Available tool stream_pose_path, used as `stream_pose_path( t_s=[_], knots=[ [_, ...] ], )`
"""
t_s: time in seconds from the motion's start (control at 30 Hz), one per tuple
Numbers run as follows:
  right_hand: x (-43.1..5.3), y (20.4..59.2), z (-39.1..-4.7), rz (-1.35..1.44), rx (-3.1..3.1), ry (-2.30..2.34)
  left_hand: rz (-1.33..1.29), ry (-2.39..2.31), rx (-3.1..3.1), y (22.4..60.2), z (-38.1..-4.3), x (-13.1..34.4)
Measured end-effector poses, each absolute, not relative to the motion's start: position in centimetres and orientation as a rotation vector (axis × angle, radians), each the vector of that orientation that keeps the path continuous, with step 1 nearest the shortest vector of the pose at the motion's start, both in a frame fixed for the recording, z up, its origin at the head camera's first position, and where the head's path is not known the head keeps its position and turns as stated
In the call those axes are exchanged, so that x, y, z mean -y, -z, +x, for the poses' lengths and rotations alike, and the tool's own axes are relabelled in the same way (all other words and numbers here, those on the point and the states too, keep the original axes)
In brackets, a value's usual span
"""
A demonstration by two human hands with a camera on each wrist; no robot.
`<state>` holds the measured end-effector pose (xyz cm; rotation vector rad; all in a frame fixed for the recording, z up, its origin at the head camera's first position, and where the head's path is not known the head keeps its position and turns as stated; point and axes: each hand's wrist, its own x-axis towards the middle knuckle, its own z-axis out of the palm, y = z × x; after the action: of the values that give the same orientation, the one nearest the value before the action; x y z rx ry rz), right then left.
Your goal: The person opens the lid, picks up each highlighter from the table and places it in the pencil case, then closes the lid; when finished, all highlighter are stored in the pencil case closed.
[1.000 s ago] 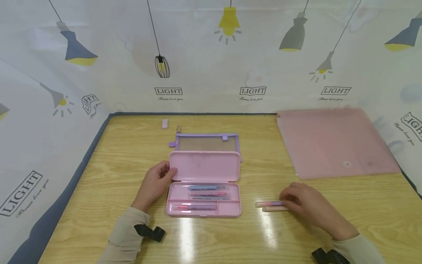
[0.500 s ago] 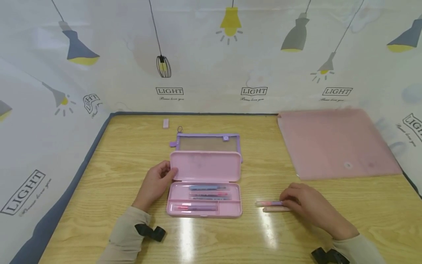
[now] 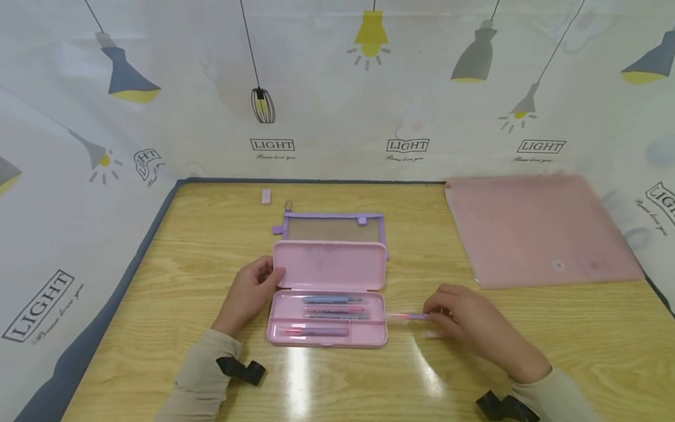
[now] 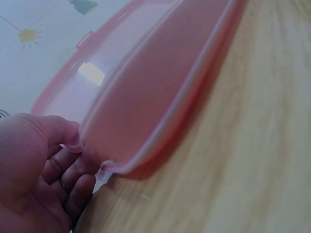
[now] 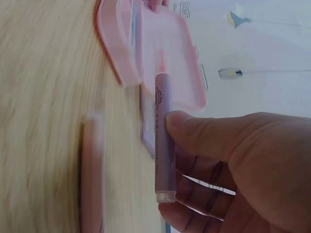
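A pink pencil case (image 3: 368, 334) lies unfolded, its lid (image 3: 329, 265) leaning back and several pens (image 3: 332, 300) inside. At the lid's left edge my left hand (image 3: 248, 297) grips the rim between thumb and fingers, as the left wrist view also shows. My right hand (image 3: 469, 325) pinches a purple marker (image 5: 165, 141) by its barrel, the pinkish tip end pointing toward the case. In the head view the marker's tip end sits just right of the case. A second, pale pink pen (image 5: 92, 174) lies on the table below the right hand, partly hidden in the head view.
Behind the lid lies a purple-edged mesh zip pouch (image 3: 332, 227), partly covered. A small pink eraser-like block (image 3: 266, 196) is farther back on the wooden table (image 3: 211, 234). A pink translucent folder (image 3: 538, 228) covers the back right, against the printed curtain (image 3: 337, 88).
My right hand has picked the purple marker up from beside the other pen and moved it left, toward the case. My left hand stays on the lid.
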<state>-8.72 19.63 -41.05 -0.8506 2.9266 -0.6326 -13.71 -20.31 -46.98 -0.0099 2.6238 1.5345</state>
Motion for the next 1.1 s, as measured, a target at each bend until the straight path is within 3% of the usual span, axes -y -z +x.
stream_pose_path(
  t_s=[0.63,1.1],
  knots=[
    [-9.8,40.8,-9.4,-1.040,-2.878,0.597,-0.004,-1.562,-2.616,47.1,-13.7,20.3],
    [-5.4,41.5,-9.5,-1.105,-2.862,0.575,0.029,-1.606,-2.614,46.8,-13.5,20.1]
  ],
)
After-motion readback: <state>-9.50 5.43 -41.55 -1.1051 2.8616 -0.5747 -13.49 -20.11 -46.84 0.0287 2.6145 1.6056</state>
